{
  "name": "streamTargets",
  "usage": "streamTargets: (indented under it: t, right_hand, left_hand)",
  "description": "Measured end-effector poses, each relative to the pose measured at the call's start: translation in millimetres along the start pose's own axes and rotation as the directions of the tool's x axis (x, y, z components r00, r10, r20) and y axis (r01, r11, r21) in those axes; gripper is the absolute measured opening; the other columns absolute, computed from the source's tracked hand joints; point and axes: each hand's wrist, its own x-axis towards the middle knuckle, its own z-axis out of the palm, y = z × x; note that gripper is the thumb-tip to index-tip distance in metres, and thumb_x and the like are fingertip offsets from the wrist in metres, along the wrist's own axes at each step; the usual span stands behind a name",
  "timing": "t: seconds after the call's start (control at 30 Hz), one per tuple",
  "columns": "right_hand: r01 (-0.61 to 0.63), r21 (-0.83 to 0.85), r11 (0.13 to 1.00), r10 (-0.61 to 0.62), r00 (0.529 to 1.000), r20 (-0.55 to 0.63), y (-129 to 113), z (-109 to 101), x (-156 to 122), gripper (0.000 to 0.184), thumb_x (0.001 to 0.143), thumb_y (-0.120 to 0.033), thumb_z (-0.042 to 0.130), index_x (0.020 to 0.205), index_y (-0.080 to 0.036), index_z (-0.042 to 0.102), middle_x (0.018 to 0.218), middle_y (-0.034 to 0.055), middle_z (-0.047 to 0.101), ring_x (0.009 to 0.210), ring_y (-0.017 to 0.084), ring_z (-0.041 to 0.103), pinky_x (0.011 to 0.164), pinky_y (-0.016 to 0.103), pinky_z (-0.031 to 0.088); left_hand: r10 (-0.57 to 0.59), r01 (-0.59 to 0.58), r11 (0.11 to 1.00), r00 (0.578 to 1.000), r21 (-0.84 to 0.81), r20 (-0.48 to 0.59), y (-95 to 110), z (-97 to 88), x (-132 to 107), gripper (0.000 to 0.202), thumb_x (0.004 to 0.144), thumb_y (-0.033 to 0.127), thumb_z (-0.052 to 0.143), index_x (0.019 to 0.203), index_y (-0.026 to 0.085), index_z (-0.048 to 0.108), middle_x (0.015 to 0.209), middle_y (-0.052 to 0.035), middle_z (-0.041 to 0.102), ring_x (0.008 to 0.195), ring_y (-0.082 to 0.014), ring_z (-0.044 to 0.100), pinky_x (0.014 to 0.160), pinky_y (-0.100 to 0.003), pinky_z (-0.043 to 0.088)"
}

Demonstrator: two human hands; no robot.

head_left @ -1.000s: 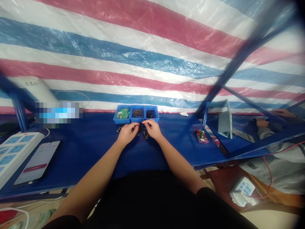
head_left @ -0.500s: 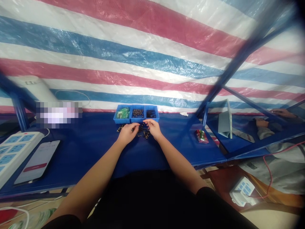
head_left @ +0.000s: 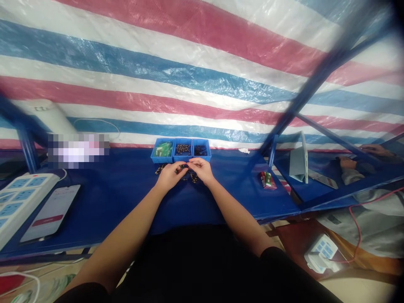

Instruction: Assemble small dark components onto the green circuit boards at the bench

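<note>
My left hand [head_left: 169, 176] and my right hand [head_left: 202, 170] meet fingertip to fingertip over the blue table [head_left: 126, 193]. Both are closed in a pinch; whatever lies between the fingers is too small to make out. Small dark and brass-coloured parts [head_left: 193, 177] lie in a loose pile under and beside the hands. Just beyond stand three joined blue bins: the left bin [head_left: 162, 160] holds green pieces in clear wrap, the middle bin [head_left: 182, 159] small brass-and-black parts, the right bin [head_left: 206, 158] black parts.
A phone [head_left: 52, 212] and a white power strip [head_left: 27, 195] lie at the left. To the right are a small red-green box [head_left: 268, 179], a blue frame post [head_left: 270, 151] and a tablet in a stand [head_left: 298, 162]. Another person's hands [head_left: 349, 162] show at far right.
My right hand has moved slightly left, so its fingertips now meet those of my left hand. The left hand stays nearly in place.
</note>
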Motion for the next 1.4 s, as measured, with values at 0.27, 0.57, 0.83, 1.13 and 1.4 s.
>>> streamTargets:
  t: [0.27,0.57,0.83,1.13,1.4]
  right_hand:
    - [-0.003,0.034,0.999,0.001,0.997,0.071,1.8,0.9,-0.7,0.029,0.068,-0.038,0.076,0.086,-0.019,0.068,0.076,0.0029,0.072,0.071,0.017,0.070,0.078,0.033,0.056]
    - [0.015,0.004,1.000,-0.016,0.996,0.087,4.2,-0.9,-1.0,0.027,0.067,-0.039,0.076,0.083,-0.018,0.069,0.079,0.0044,0.074,0.075,0.018,0.070,0.079,0.034,0.056]
    - [0.119,-0.118,0.986,-0.114,0.992,0.054,0.9,-3.1,-0.6,0.030,0.069,-0.038,0.075,0.090,-0.018,0.073,0.087,0.0062,0.074,0.078,0.019,0.069,0.077,0.032,0.056]
    - [0.115,-0.078,0.990,-0.110,0.991,0.072,2.2,-3.5,0.0,0.029,0.070,-0.039,0.075,0.089,-0.018,0.073,0.088,0.0062,0.075,0.080,0.020,0.070,0.079,0.033,0.056]
    - [0.158,-0.133,0.979,-0.148,0.986,0.081,4.4,-3.3,-0.3,0.030,0.073,-0.040,0.073,0.092,-0.018,0.073,0.089,0.0065,0.074,0.079,0.019,0.069,0.076,0.031,0.056]
  left_hand:
    - [0.004,-0.004,1.000,1.000,0.013,-0.030,-1.1,-0.6,-0.1,0.027,0.090,0.043,0.052,0.101,0.024,0.068,0.075,-0.0012,0.069,0.071,-0.0163,0.063,0.075,-0.028,0.048]
    - [0.019,-0.018,0.999,1.000,0.029,-0.020,-3.5,1.2,-1.3,0.028,0.091,0.043,0.050,0.102,0.024,0.067,0.076,-0.0013,0.069,0.070,-0.0166,0.061,0.073,-0.027,0.047]
    - [-0.011,0.011,1.000,1.000,0.009,0.014,0.6,-2.9,-1.2,0.030,0.094,0.043,0.043,0.100,0.023,0.064,0.083,-0.0028,0.070,0.073,-0.0167,0.062,0.069,-0.026,0.046]
    - [-0.041,0.039,0.996,0.999,-0.074,-0.020,-1.6,0.4,-0.7,0.030,0.091,0.045,0.049,0.108,0.024,0.064,0.081,-0.0016,0.070,0.075,-0.0163,0.064,0.074,-0.026,0.049]
    - [-0.016,0.016,1.000,0.999,-0.021,0.028,1.1,-4.3,-0.1,0.035,0.095,0.045,0.040,0.096,0.022,0.066,0.077,-0.0018,0.069,0.070,-0.0159,0.062,0.068,-0.025,0.046]
